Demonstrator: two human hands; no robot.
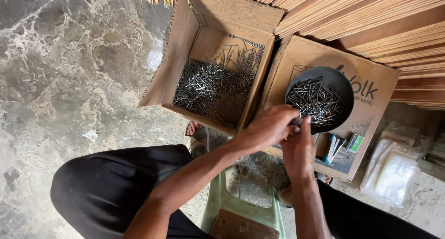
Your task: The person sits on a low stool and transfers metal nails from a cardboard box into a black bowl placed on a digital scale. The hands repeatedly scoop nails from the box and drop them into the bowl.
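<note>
Now | thin grey nails (313, 101) heaped in black bowl (344, 84) | both hands' grips unclear

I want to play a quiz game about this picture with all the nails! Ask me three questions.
1. True or false: the open cardboard box holds loose nails.
2. What shape is the dark dish with nails in it: A round, B square, C triangle?
3. Fill in: the left hand and right hand meet beside the ____ of the dish.

Key: 1 true; 2 A; 3 rim.
</note>
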